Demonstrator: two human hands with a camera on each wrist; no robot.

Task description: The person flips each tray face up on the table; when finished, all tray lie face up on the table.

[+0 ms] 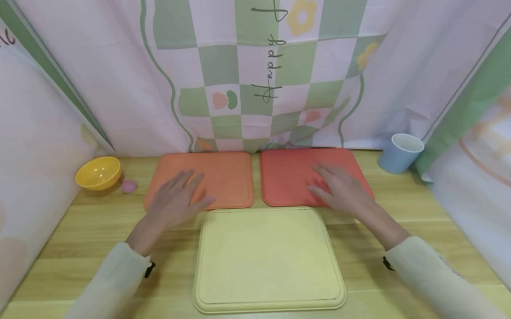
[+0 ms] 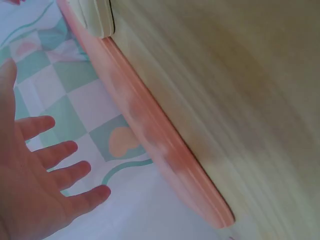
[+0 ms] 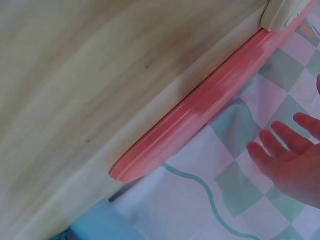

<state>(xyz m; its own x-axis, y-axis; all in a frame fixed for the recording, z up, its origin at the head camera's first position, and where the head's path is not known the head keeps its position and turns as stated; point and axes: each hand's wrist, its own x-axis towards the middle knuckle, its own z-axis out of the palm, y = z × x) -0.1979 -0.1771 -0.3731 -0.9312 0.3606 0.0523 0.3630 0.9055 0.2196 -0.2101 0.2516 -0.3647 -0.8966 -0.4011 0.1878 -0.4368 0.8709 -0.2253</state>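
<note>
My left hand [image 1: 172, 200] hovers over the orange board [image 1: 228, 179], fingers spread and holding nothing. Over the red board [image 1: 281, 177] is my right hand [image 1: 341, 189], its fingers also apart with nothing in them. In the left wrist view the left hand [image 2: 45, 175] shows its palm side, clear of the orange board [image 2: 150, 130] below. The right wrist view shows the right hand [image 3: 290, 155] partly cut off at the edge, apart from the red board [image 3: 200, 110]. A pale yellow board [image 1: 267, 257] lies between the forearms, nearest to me.
A yellow bowl [image 1: 98, 174] stands at the back left, with a small pink round object [image 1: 128, 186] beside it. At the back right stands a light blue cup [image 1: 400, 154]. Printed curtains [image 1: 218, 67] border the wooden table [image 1: 382, 286] at the back and sides.
</note>
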